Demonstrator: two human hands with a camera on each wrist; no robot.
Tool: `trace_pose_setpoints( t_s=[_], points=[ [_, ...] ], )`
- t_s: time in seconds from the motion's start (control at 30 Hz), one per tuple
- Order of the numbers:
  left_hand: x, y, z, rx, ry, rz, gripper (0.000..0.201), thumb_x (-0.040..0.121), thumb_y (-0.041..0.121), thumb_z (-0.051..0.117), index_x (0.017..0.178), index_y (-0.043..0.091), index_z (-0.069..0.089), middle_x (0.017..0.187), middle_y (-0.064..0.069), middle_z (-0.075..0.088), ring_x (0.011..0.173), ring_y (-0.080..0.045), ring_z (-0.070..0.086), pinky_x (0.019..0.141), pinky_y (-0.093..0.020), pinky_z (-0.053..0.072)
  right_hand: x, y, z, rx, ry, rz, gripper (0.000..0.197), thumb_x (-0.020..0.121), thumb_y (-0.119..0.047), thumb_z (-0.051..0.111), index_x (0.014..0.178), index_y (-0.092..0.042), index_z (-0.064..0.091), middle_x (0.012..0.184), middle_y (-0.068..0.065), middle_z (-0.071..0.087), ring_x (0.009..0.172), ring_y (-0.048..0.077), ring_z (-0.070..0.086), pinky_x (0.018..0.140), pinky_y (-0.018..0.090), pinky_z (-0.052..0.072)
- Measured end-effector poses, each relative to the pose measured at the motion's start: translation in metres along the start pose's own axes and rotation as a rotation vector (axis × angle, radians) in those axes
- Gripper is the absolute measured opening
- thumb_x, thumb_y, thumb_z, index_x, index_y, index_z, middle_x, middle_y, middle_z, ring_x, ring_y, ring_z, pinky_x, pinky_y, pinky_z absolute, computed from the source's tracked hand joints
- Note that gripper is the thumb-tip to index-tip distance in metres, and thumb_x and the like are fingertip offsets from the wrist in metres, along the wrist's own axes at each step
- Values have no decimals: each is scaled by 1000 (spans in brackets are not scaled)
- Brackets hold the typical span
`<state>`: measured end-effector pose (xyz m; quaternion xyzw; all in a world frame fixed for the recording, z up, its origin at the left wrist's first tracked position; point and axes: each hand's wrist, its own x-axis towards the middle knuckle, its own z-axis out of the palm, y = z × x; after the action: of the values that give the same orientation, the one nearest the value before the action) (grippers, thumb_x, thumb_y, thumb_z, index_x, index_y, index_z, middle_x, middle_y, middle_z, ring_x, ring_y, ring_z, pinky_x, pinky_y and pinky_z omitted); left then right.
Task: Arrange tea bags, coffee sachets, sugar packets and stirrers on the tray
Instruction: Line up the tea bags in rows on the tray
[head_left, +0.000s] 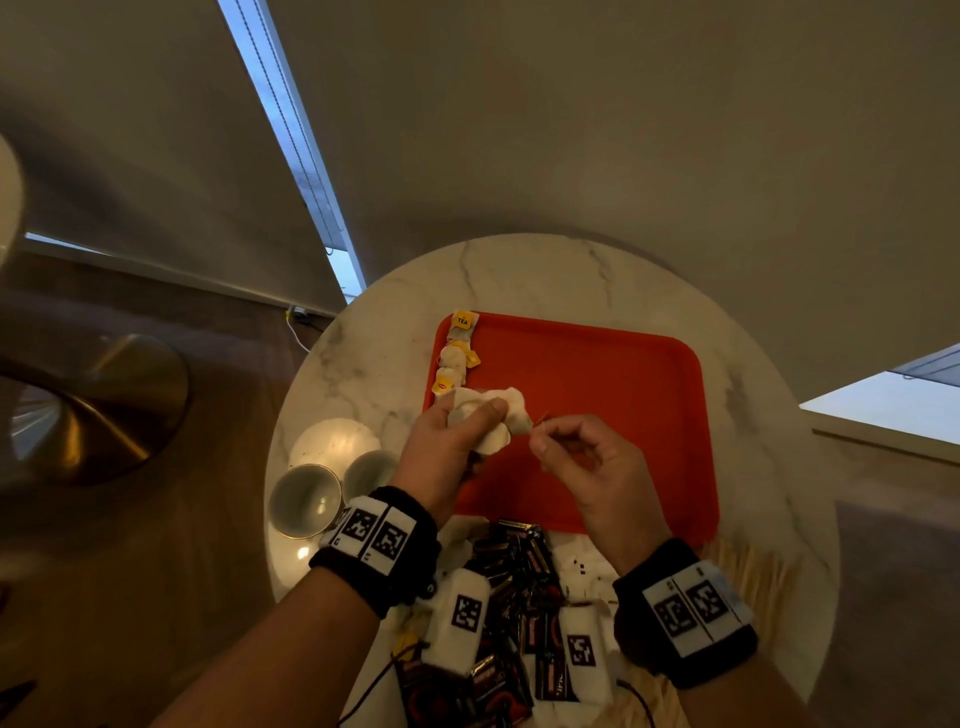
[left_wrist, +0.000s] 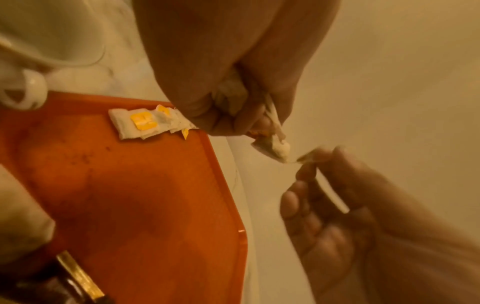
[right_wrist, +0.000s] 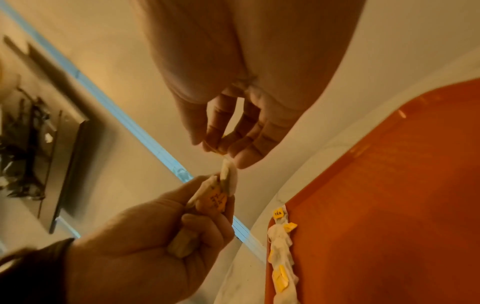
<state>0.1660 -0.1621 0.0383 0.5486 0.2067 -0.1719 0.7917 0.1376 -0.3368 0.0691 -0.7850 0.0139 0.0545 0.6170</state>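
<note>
Round table (head_left: 571, 270) — tray (head_left: 597, 374) at centre. Row of tea bags (head_left: 457, 358) along tray's left edge. Two cups (head_left: 306, 499) on table, left of tray. Sachet pile (head_left: 514, 582) — on table, before tray's near edge.

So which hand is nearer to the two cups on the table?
Left. The left hand holds tea bags just right of the cups; the right hand is farther right, over the tray.
</note>
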Motion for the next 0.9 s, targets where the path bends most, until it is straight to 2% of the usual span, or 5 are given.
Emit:
trace_pose_setpoints(
  t_s=[0.27,0.47,0.67,0.77,0.9],
  points=[
    [-11,1,1,59,-146,52,16,91,35,71,102,24,76,83,-11,64,62,-16,48,50,-27,36,9,-11,2,-113,-48,-95,8,97,-21,65,97,-19,72,95,-6,69,90,17,67,76,25,55],
    [-14,5,1,12,-202,-18,21,96,34,66,103,15,73,82,-10,66,54,-15,39,47,-26,26,9,-13,1,-153,34,-117,3,94,-17,70,92,-19,71,92,-6,70,80,11,67,71,22,56],
    [-20,8,1,18,-260,-15,35,95,42,65,102,7,65,76,-4,62,51,-9,42,44,-20,33,10,-7,6,-228,110,-110,10,90,-23,74,94,-22,65,95,-7,63,79,12,60,68,26,55],
    [-21,8,1,39,-207,2,26,94,34,67,99,8,67,80,-8,63,55,-10,45,45,-20,34,10,-9,7,-157,73,-10,24,90,-26,75,109,-23,62,102,-11,66,94,3,64,77,19,55],
    [-20,5,1,37,-133,11,24,96,28,67,106,6,69,75,-4,64,54,-9,48,46,-20,36,9,-13,13,-50,10,54,14,92,-19,72,104,-24,67,92,-9,71,84,0,67,73,14,53]
  ],
)
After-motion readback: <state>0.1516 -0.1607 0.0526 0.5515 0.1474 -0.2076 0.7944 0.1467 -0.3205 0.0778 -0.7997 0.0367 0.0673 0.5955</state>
